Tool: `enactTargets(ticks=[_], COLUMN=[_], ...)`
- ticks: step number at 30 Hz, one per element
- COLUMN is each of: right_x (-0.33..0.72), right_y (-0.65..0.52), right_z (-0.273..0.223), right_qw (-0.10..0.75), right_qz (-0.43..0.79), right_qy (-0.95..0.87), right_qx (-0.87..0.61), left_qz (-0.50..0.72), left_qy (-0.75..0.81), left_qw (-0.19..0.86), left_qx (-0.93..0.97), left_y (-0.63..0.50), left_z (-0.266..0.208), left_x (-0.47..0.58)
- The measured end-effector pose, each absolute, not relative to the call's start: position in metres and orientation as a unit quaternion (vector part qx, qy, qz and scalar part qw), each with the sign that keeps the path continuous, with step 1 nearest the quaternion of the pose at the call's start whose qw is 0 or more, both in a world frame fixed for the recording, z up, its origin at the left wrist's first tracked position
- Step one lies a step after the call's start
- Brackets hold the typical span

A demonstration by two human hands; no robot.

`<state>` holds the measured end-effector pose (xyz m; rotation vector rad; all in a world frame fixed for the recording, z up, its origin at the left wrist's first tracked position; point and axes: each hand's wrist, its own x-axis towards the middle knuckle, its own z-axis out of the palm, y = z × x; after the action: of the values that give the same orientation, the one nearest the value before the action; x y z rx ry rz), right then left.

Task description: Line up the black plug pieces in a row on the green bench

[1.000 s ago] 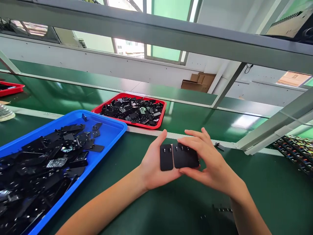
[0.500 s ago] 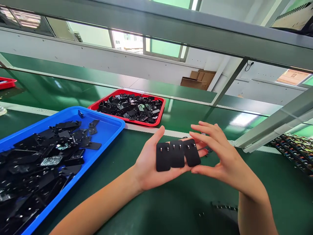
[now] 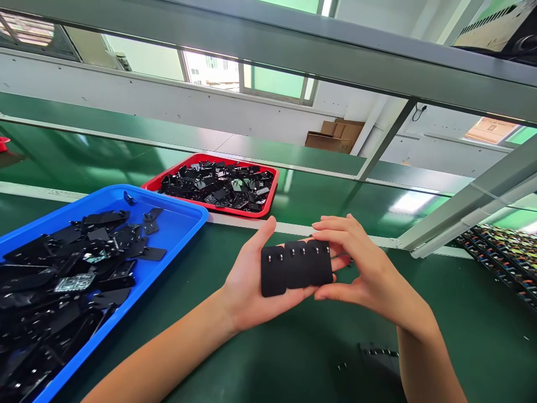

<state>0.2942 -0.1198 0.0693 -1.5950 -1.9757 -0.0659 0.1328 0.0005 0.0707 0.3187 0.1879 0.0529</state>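
My left hand [image 3: 244, 285] is palm up with the thumb raised, holding three black rectangular plates [image 3: 297, 271] side by side across the palm and fingers. Each plate has rounded corners and a pair of small shiny metal pins near its top edge. At the right end of the row, my right hand [image 3: 369, 274] grips the last plate, thumb at its lower corner and fingers by its upper edge. Below, on the green table [image 3: 293, 358], lie more dark pieces [image 3: 377, 366] with shiny pins, partly hidden by the right forearm and shadow.
On the left is a blue tray [image 3: 184, 226] heaped with black plates and parts. Behind it stands a red tray [image 3: 274, 187] full of similar pieces. A dark rack of small colourful items [image 3: 503, 252] is at the right, near a slanted metal post [image 3: 457, 207]. A grey beam [image 3: 268, 42] crosses above.
The rightmost plate was tilted and now lies straighter, close against the middle one. My right hand has moved in to the left around it. The whole view has shifted slightly.
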Motion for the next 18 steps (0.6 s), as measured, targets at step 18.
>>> enactTargets(ticks=[18], right_x=[0.338], right_y=[-0.156], right_z=[0.091], right_qw=[0.435], right_qz=[-0.168], right_qy=[-0.615], right_qx=[-0.636], left_qz=[-0.014], left_qy=[-0.024], left_qw=[0.983], left_qx=[0.182], left_y=[0.004], left_z=[0.067], left_x=[0.128])
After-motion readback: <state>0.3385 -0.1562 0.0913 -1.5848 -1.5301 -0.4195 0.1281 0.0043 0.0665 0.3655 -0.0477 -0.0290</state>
